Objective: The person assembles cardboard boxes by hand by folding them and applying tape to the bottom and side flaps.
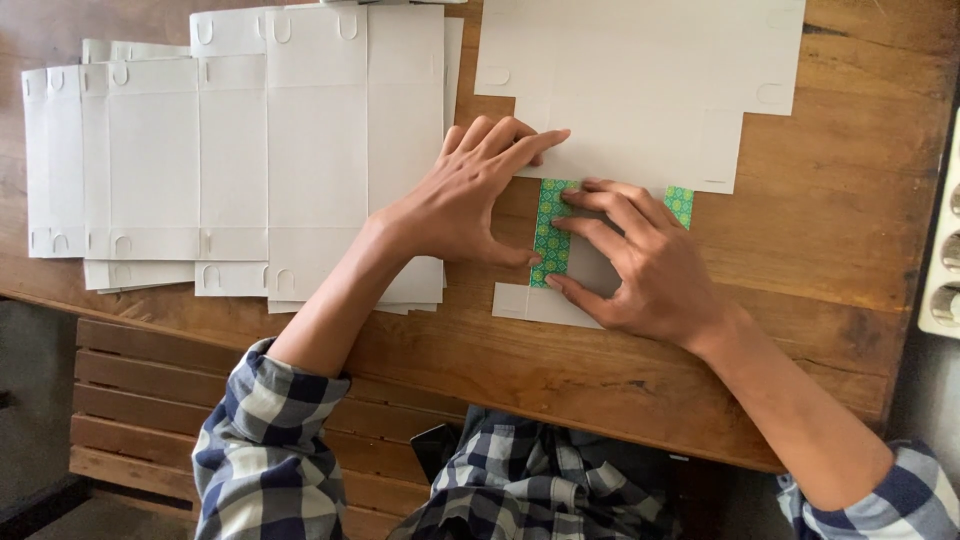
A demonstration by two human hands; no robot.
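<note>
Scanning left to right: stack of flat white box blanks (pixel 240 150) fills the upper left of the frame, fanned and overlapping on the wooden table (pixel 820 230). Die-cut tabs and slots are visible along their edges. Probably staged there to stay within easy reach of the left arm, but that's a guess.

Centre: left hand (pixel 465 195) lies palm down, fingers spread, fingertips on the lower edge of the large unfolded blank (pixel 640 90) in the upper middle. Thumb reaches toward the green patterned strip (pixel 551 232). It reads as a hold-down that pins the sheet so it can't slide; nothing is gripped.

Just right of it: right hand (pixel 650 270) also lies flat and open, index and middle fingers pressing on the flap right beside the green strip, thumb at the strip's lower end. Hands are close together, nearly touching, both pressing rather than clamping. The flap is being bent along a crease, and its printed inner face shows as green bands either side of the right hand, second band (pixel 680 203) peeking out behind the knuckles.

The worked blank sits centre frame, its flap at the near end toward the person, the rest running up to the top edge.

Far right edge: white tray with round recesses (pixel 945 260), partly cut off, can't tell what it is. Checked sleeves (pixel 265 450) at the bottom.
</note>
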